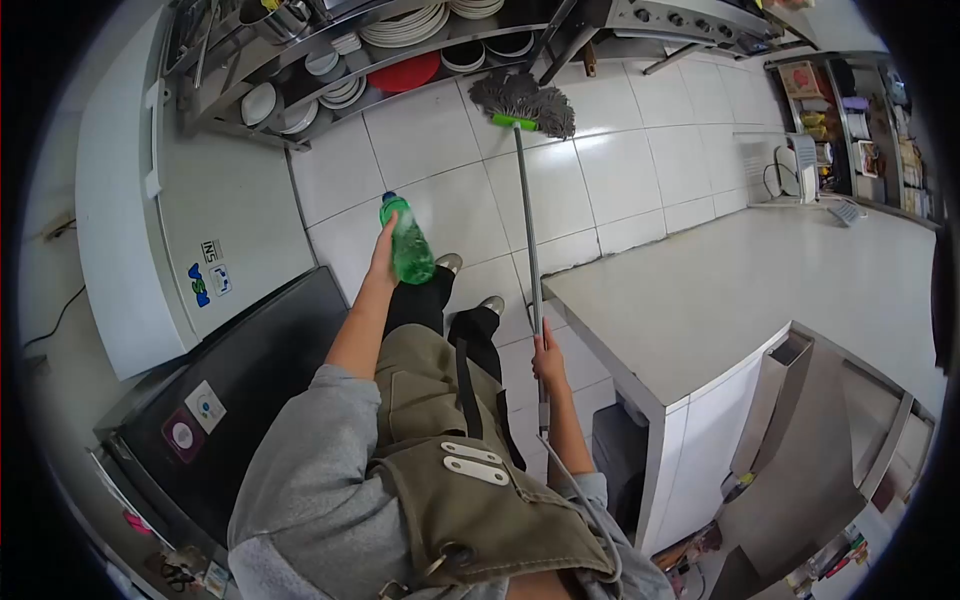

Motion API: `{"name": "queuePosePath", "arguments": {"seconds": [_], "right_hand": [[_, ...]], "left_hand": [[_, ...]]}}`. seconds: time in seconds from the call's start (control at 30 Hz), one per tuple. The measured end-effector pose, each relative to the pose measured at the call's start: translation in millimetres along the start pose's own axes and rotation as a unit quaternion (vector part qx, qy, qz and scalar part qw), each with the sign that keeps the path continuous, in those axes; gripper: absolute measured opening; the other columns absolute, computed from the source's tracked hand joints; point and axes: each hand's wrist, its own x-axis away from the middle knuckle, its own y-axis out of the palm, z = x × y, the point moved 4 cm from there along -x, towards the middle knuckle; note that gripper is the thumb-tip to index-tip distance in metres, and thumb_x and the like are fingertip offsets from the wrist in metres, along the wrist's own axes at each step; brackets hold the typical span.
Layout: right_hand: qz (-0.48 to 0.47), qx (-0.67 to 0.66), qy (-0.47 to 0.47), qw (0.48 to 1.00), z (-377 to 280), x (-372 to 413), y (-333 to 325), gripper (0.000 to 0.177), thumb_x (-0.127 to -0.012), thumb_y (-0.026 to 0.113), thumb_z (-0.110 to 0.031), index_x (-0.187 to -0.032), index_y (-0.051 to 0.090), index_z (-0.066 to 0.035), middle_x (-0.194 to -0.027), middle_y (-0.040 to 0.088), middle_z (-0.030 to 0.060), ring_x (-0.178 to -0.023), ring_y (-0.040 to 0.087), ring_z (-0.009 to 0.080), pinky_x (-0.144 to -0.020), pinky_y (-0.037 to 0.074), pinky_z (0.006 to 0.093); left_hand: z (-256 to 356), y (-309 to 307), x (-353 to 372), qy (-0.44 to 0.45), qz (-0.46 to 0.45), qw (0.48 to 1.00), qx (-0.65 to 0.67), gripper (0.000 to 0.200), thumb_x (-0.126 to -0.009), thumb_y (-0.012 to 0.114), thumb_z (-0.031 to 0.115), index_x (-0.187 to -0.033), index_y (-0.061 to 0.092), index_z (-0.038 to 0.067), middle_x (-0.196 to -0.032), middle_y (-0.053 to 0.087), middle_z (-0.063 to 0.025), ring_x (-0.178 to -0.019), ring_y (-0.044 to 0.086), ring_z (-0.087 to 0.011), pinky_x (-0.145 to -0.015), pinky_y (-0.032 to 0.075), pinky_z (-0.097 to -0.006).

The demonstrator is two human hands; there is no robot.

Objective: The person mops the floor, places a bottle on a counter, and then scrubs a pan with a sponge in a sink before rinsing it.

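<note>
Left hand (pixel 384 252) curled round green bottle (pixel 413 253); right hand (pixel 549 362), well apart, clasps mop handle (pixel 529 210). Slack left grip could drop green bottle onto tile floor (pixel 612 165).

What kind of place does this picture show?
Probably a kitchen, perhaps a restaurant's: there are stacked white plates, a steel appliance with knobs, likely a stove, and white floor tiles.
</note>
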Motion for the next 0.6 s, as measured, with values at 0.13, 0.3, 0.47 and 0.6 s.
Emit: {"name": "queuePosePath", "arguments": {"seconds": [0.13, 0.3, 0.47, 0.6], "right_hand": [[-0.028, -0.023, 0.02, 0.999, 26.7, -6.9, -27.5, 0.048, -0.092, 0.044, -0.029, -0.137, 0.027, -0.031, -0.049, 0.042, 0.0024, -0.037, 0.041, 0.0118, -0.034, 0.038, 0.0295], [-0.04, -0.007, -0.024, 0.999, 43.9, -21.0, -62.8, 0.047, -0.092, 0.045, -0.029, -0.136, 0.029, -0.035, -0.048, 0.04, 0.0012, -0.037, 0.039, 0.0112, -0.033, 0.038, 0.0293], [-0.034, 0.033, -0.029, 0.998, 70.5, -39.3, -99.5, 0.047, -0.092, 0.044, -0.03, -0.136, 0.029, -0.034, -0.047, 0.039, 0.0012, -0.036, 0.04, 0.0112, -0.033, 0.038, 0.0295], [-0.056, 0.023, -0.055, 0.997, 81.5, -52.5, -114.4, 0.047, -0.092, 0.044, -0.031, -0.136, 0.028, -0.033, -0.046, 0.036, 0.0004, -0.036, 0.038, 0.0109, -0.032, 0.038, 0.0292]], "left_hand": [[-34.7, -41.4, -34.5, -0.008, 0.012, 0.998, 0.054, 0.034, -0.08, 0.062, 0.041, -0.091, 0.056, 0.01, -0.079, 0.059, -0.0056, -0.068, 0.059, -0.0201, -0.064, 0.05, -0.0361], [-46.1, -31.0, -9.0, -0.059, 0.036, 0.987, -0.142, 0.034, -0.076, 0.068, 0.032, -0.094, 0.057, 0.005, -0.082, 0.06, -0.0076, -0.069, 0.06, -0.0195, -0.063, 0.051, -0.0343], [-60.3, -11.5, 10.4, -0.035, 0.035, 0.935, -0.351, 0.04, -0.07, 0.075, 0.027, -0.096, 0.059, 0.001, -0.085, 0.062, -0.0084, -0.07, 0.06, -0.0183, -0.062, 0.05, -0.0325], [-51.8, -34.2, 34.9, 0.029, 0.104, 0.955, -0.275, 0.04, -0.069, 0.075, 0.025, -0.096, 0.06, 0.0, -0.083, 0.062, -0.0088, -0.068, 0.061, -0.0191, -0.061, 0.051, -0.0327]]}}
